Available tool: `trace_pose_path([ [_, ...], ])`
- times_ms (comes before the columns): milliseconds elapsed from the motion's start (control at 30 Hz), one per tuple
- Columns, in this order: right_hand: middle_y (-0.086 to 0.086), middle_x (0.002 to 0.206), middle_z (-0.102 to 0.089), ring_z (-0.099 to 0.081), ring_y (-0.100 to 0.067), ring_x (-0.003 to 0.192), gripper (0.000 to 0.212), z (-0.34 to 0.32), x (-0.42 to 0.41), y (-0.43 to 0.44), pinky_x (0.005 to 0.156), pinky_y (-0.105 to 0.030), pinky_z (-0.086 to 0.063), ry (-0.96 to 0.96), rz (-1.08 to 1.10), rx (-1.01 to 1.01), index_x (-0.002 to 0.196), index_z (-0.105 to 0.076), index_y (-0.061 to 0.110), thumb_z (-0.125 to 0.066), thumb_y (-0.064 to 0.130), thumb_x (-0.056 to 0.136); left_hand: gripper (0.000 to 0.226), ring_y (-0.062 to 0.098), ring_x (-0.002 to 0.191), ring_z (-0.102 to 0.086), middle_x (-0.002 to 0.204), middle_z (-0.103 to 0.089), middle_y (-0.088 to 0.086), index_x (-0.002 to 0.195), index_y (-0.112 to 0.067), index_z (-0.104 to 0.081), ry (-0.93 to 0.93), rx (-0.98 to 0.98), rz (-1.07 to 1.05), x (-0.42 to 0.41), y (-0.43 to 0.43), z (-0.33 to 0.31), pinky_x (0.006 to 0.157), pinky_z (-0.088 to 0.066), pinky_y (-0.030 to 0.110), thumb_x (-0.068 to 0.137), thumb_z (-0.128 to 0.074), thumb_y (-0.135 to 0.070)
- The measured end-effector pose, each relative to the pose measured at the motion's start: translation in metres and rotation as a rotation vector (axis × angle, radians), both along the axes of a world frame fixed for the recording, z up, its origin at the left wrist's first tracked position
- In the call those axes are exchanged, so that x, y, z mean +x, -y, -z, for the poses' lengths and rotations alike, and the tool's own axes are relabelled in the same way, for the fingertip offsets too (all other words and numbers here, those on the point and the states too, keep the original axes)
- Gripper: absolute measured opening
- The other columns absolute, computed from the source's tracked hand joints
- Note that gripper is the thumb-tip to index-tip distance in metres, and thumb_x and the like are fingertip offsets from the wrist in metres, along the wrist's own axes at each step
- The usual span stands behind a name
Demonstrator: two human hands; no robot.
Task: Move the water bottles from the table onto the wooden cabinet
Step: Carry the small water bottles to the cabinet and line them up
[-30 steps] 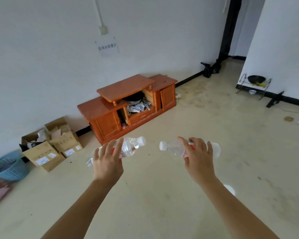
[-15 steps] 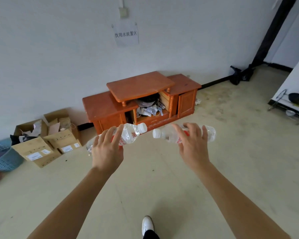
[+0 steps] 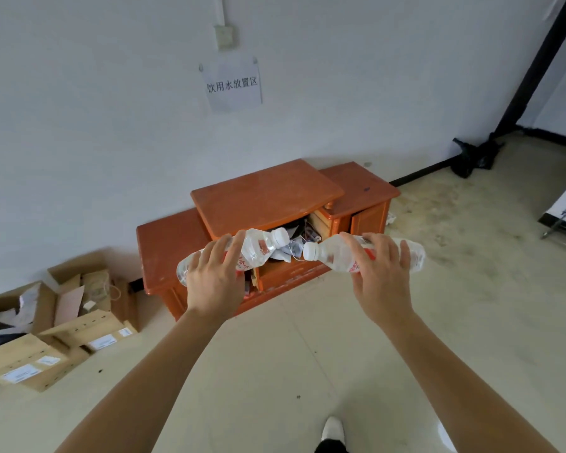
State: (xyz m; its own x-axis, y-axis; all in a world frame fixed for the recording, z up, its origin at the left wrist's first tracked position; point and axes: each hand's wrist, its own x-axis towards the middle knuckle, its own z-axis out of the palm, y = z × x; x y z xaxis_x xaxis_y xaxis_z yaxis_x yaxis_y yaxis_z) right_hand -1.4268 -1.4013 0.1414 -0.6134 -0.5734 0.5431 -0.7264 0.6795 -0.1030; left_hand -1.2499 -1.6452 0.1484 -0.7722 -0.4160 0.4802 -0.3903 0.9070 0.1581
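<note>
Bottles occupy both hands, held out in the air in front of the wooden cabinet (image 3: pixel 265 197) and lying roughly level with their white caps pointing toward each other, close but apart. The left hand (image 3: pixel 214 279) wraps from above around the middle of the left bottle (image 3: pixel 258 250), fingers curled over its red-printed label. The right hand (image 3: pixel 381 282) grips the right bottle (image 3: pixel 330 256) the same way, with the bottle's base sticking out past the fingers. Both bottles are clear plastic; how much water they hold is hard to tell. The cabinet stands on the floor against the white wall, with a raised middle top and a lower top on each side, all three bare. Its open middle compartment (image 3: pixel 294 248) is stuffed with crumpled papers and something dark, and the door on its right side is shut. To the left, along the wall, several cardboard boxes (image 3: pixel 79 325) sit with their flaps open, holding paper scraps and loose card, with white labels on their sides. A paper sign (image 3: pixel 232 83) with printed characters hangs on the wall above the cabinet. A white shoe (image 3: pixel 332 428) shows at the bottom edge.
</note>
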Motion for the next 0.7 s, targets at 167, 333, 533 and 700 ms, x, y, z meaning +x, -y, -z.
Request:
trace_pose_path([
  [167, -0.011, 0.132, -0.049, -0.048, -0.033, 0.128, 0.084, 0.023, -0.105, 0.085, 0.112, -0.064, -0.031, 0.039, -0.029, -0.022, 0.149, -0.046, 0.032, -0.078, 0.007, 0.075, 0.075, 0.032, 0.114, -0.064, 0.124, -0.067, 0.011, 0.136, -0.013, -0.056, 0.009, -0.026, -0.054, -0.099, 0.070, 0.011, 0.085, -0.054, 0.052, 0.066, -0.083, -0.003],
  [333, -0.011, 0.128, -0.054, -0.052, -0.034, 0.121, 0.084, 0.027, -0.212, 0.180, 0.108, -0.064, -0.036, 0.086, -0.105, -0.041, 0.144, -0.051, 0.031, -0.085, 0.008, 0.070, 0.075, 0.031, 0.115, -0.065, 0.126, -0.067, 0.010, 0.137, -0.015, -0.054, 0.032, -0.014, -0.082, -0.189, 0.148, 0.007, 0.085, -0.057, 0.051, 0.069, -0.086, -0.011],
  [533, -0.010, 0.129, -0.053, -0.052, -0.032, 0.121, 0.082, 0.012, -0.311, 0.311, 0.105, -0.061, -0.042, 0.157, -0.222, -0.014, 0.145, -0.048, 0.033, -0.083, 0.010, 0.075, 0.075, 0.030, 0.110, -0.067, 0.123, -0.068, 0.009, 0.133, -0.012, -0.058, -0.017, 0.018, -0.194, -0.262, 0.251, -0.003, 0.084, -0.057, 0.049, 0.064, -0.087, -0.011],
  [700, -0.008, 0.130, -0.052, -0.052, -0.031, 0.123, 0.084, 0.029, -0.355, 0.409, 0.104, -0.063, -0.042, 0.177, -0.324, 0.041, 0.146, -0.045, 0.034, -0.084, 0.012, 0.075, 0.070, 0.030, 0.104, -0.070, 0.116, -0.071, 0.010, 0.126, -0.009, -0.064, -0.052, 0.056, -0.254, -0.299, 0.329, 0.017, 0.079, -0.058, 0.046, 0.059, -0.087, -0.008],
])
